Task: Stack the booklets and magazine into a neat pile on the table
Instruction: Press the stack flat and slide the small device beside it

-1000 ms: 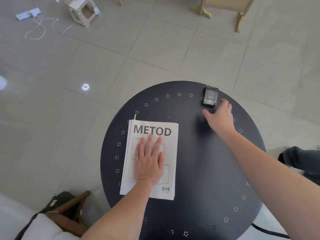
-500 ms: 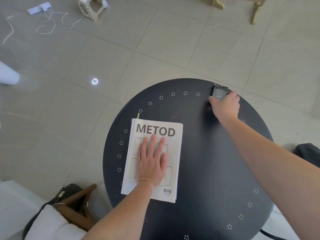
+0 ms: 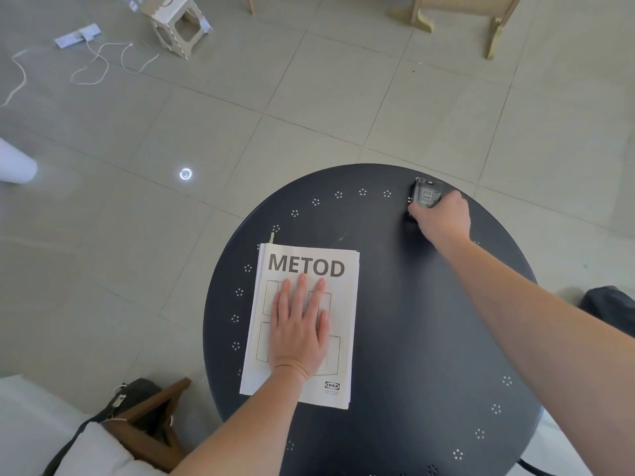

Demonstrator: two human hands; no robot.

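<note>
Fingers of the left hand (image 3: 299, 333) lie flat on the booklets (image 3: 338, 338); right hand (image 3: 441, 219) clasps a dark box (image 3: 426, 196).

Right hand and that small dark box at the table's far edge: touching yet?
Touching. The head view shows the right hand with its fingers wrapped over the small dark box's near end, no gap between them.
</note>
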